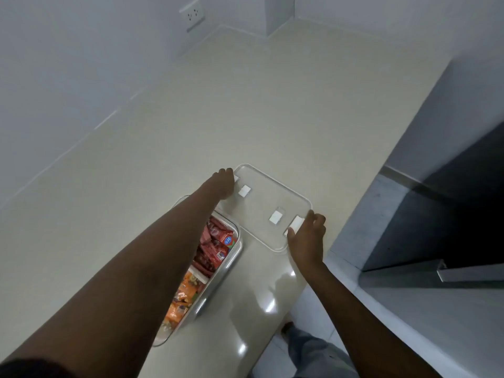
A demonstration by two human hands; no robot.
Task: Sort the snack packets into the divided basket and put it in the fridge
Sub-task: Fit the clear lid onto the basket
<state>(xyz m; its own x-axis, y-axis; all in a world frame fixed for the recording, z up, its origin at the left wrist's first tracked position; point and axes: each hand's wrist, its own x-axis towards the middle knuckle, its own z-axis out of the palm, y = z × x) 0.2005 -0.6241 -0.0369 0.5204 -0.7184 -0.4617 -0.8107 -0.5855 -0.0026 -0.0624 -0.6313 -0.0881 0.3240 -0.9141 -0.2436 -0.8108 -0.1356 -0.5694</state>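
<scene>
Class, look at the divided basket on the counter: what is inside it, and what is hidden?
The divided basket holds red packets in one compartment and orange packets in the next. The left forearm covers the rest of the interior.

The divided basket stands on the bench with snack packets in its compartments. Just behind and right of it lies the lid, between the left hand and right hand. A wall socket sits far behind.

On one red snack packet in the divided basket a small blue round badge shows upside-down letters like "aro", too blurred to confirm; nothing else is legible.
</scene>
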